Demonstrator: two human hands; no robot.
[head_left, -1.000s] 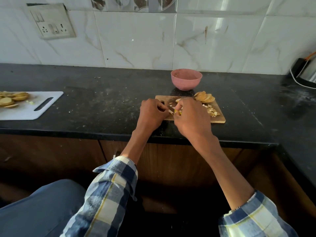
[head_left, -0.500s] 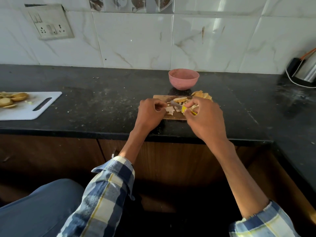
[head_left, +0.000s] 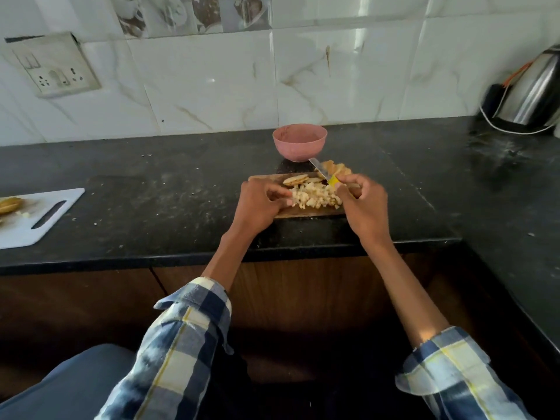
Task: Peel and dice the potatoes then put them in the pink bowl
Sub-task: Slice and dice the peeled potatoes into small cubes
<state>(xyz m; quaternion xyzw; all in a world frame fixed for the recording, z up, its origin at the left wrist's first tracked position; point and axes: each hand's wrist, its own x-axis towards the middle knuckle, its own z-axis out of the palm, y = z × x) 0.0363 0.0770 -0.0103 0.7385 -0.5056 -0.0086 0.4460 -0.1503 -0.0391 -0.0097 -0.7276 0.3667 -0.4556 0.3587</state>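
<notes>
Pale diced potato lies heaped on the wooden cutting board, cupped between the left hand, fingers curled against the pile, and the right hand, whose grip pinches a yellow-handled knife. Dicing looks finished for this batch, though slices remain behind it. Next, I judge, the heap needs lifting into the pink bowl just beyond the board.

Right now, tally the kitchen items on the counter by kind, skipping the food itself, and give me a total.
Cutting boards: 2, the wooden board and the white board
Bowls: 1, the pink bowl
Knives: 1, the knife held in the right hand
Kettles: 1, the steel kettle
Total: 5
</notes>
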